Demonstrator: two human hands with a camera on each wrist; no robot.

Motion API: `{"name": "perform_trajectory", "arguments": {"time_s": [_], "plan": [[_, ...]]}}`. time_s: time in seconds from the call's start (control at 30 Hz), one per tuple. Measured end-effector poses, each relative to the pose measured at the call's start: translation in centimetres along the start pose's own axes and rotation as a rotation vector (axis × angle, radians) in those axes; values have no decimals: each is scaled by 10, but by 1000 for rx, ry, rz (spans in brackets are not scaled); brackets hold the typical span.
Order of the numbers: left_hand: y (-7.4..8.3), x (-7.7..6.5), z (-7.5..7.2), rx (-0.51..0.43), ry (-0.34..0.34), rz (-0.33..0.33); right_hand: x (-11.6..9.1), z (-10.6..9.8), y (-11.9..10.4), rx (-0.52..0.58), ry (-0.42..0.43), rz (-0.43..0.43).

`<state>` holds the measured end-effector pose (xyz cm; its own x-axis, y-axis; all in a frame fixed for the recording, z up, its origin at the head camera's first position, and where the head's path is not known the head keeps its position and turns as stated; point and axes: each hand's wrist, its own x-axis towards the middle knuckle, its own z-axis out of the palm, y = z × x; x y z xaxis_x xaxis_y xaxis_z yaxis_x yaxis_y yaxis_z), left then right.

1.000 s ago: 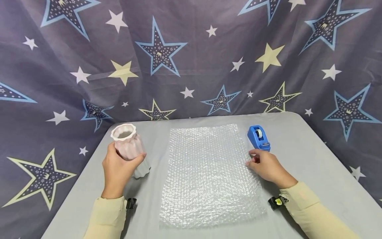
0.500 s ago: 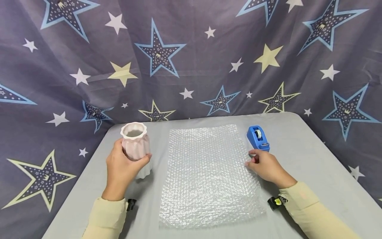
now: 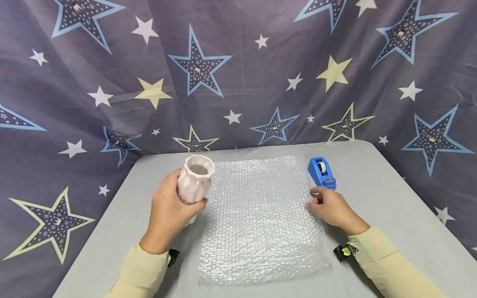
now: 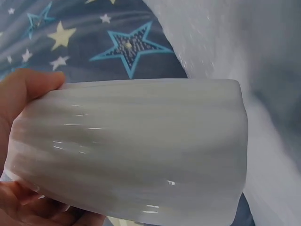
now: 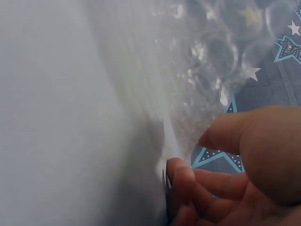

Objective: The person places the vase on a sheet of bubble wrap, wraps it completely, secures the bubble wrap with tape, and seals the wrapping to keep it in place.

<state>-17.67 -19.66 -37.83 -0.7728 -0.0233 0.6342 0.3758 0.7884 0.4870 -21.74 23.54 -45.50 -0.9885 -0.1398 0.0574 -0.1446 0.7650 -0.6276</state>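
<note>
A glossy white vase [image 3: 193, 188] with a scalloped rim and ribbed sides stands out at the left, tinted faintly pink. My left hand [image 3: 169, 211] grips it from the left, thumb on the near side and fingers around the far side. In the left wrist view the vase [image 4: 141, 146] fills the middle, its base end free of the hand. A sheet of bubble wrap [image 3: 261, 223] lies flat on the table, and the vase overlaps its left edge in the head view. At its right edge rests my right hand [image 3: 331, 207], fingers loosely bent, thumb tip against the wrap [image 5: 207, 61].
A blue tape dispenser [image 3: 321, 171] with a roll of clear tape stands just beyond the right hand. The grey-covered table [image 3: 387, 198] ends at a star-printed cloth [image 3: 238, 74] hanging behind it and at the sides.
My left hand has carried the vase to the right, from the table's left side to the left edge of the bubble wrap. The right hand has stayed put.
</note>
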Motion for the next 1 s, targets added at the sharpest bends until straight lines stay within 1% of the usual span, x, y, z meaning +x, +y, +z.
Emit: {"name": "perform_trajectory", "arguments": {"time_s": [0.37,0.67,1.0], "plan": [[21,-5,10,70,-84,125,0,1,-4,16,-29,43],[42,-8,17,95,-147,197,-1,-1,-2,-2,-20,37],[59,-14,28,143,-189,310,-1,-1,-3,-5,-8,33]]}}
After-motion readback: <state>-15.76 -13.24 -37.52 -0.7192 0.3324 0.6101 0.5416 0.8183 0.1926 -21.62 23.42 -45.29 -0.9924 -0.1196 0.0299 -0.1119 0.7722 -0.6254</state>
